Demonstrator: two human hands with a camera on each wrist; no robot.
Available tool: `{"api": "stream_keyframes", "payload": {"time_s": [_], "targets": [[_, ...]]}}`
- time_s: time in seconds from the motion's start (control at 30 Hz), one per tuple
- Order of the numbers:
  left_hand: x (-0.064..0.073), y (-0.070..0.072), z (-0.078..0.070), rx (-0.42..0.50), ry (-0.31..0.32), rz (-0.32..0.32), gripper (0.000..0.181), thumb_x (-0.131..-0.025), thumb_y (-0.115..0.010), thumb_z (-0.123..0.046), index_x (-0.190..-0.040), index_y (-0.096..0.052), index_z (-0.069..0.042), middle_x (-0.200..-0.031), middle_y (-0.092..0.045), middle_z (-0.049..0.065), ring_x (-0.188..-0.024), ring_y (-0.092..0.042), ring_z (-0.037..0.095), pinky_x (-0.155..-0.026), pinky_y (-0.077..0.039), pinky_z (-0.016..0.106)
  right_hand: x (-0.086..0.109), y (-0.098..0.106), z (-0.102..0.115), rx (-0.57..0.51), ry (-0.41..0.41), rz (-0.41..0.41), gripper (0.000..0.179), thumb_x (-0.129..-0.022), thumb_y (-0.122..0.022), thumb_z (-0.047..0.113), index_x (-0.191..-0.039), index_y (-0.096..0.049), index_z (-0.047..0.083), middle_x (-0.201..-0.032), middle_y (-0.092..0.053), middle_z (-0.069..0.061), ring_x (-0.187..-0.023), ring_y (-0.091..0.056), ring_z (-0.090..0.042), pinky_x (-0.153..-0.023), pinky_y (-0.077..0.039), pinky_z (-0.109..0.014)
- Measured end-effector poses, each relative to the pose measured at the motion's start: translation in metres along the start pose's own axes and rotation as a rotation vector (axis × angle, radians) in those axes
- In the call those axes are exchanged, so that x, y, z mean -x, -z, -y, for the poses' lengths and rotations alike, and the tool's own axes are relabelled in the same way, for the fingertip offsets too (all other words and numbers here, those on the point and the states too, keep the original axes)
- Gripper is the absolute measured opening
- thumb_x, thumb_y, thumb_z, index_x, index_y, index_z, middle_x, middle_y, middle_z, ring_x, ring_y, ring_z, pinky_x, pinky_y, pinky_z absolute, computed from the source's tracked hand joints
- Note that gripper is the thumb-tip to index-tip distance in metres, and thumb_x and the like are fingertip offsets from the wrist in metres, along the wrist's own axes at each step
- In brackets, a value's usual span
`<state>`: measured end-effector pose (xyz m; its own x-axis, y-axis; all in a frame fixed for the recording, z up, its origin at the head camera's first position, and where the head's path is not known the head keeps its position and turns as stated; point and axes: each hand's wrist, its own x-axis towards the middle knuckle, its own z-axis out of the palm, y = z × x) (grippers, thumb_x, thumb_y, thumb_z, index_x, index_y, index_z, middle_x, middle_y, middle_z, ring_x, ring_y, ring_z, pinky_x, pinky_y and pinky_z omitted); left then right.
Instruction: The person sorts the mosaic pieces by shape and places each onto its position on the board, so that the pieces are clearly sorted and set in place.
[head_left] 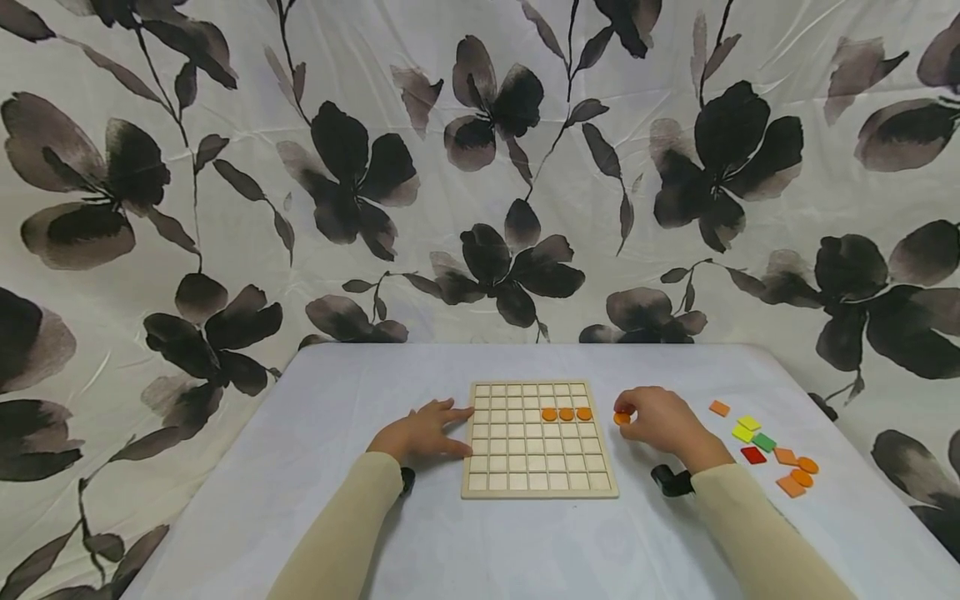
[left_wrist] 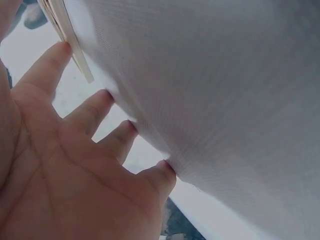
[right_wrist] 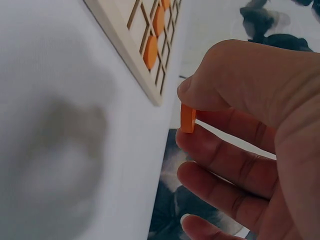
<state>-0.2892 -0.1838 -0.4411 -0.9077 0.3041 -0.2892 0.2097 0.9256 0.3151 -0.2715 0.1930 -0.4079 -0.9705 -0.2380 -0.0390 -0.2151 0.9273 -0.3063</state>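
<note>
A light wooden grid board (head_left: 517,457) lies on the white table, with three orange discs (head_left: 566,414) side by side in one of its upper rows at the right. My left hand (head_left: 420,432) rests at the board's left edge, fingers spread; in the left wrist view a fingertip (left_wrist: 64,48) touches the board's side. Just right of the board, my right hand (head_left: 663,421) pinches another orange disc (right_wrist: 188,118) between thumb and fingers. That disc is held apart from the board, on edge in the right wrist view.
Right of my right hand lie loose pieces: orange squares (head_left: 791,487), yellow squares (head_left: 742,433), a green square (head_left: 764,442), a red square (head_left: 753,455) and two orange discs (head_left: 807,465). A floral cloth (head_left: 495,192) hangs behind the table (head_left: 315,375).
</note>
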Motion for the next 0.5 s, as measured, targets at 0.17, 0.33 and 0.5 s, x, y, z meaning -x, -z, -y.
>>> {"api": "stream_keyframes", "payload": {"time_s": [0.17, 0.33, 0.5], "targets": [[0.0, 0.0, -0.001, -0.004, 0.005, 0.005, 0.079, -0.08, -0.07, -0.058, -0.148, -0.04, -0.03, -0.16, -0.027, 0.012, -0.149, -0.018, 0.037, -0.116, -0.014, 0.066, -0.005, -0.002, 0.006, 0.016, 0.017, -0.005, 0.026, -0.08, -0.075, 0.02, -0.104, -0.071, 0.013, -0.096, -0.068, -0.001, -0.087, -0.058, -0.019, -0.085, -0.052, -0.043], [-0.001, 0.0, -0.001, 0.006, 0.01, 0.005, 0.079, -0.08, -0.07, -0.058, -0.148, -0.041, -0.031, -0.16, -0.027, 0.012, -0.149, -0.018, 0.037, -0.116, -0.014, 0.066, -0.01, -0.007, 0.011, 0.024, 0.032, -0.006, 0.025, -0.08, -0.074, 0.019, -0.104, -0.071, 0.012, -0.095, -0.069, 0.0, -0.086, -0.059, -0.018, -0.085, -0.052, -0.043], [-0.001, 0.0, -0.002, 0.007, 0.002, 0.005, 0.079, -0.08, -0.07, -0.057, -0.148, -0.04, -0.031, -0.16, -0.027, 0.012, -0.149, -0.018, 0.038, -0.116, -0.015, 0.066, -0.016, -0.011, 0.016, 0.001, 0.035, -0.001, 0.026, -0.081, -0.075, 0.019, -0.105, -0.071, 0.012, -0.097, -0.069, 0.0, -0.088, -0.059, -0.019, -0.088, -0.052, -0.043]]}}
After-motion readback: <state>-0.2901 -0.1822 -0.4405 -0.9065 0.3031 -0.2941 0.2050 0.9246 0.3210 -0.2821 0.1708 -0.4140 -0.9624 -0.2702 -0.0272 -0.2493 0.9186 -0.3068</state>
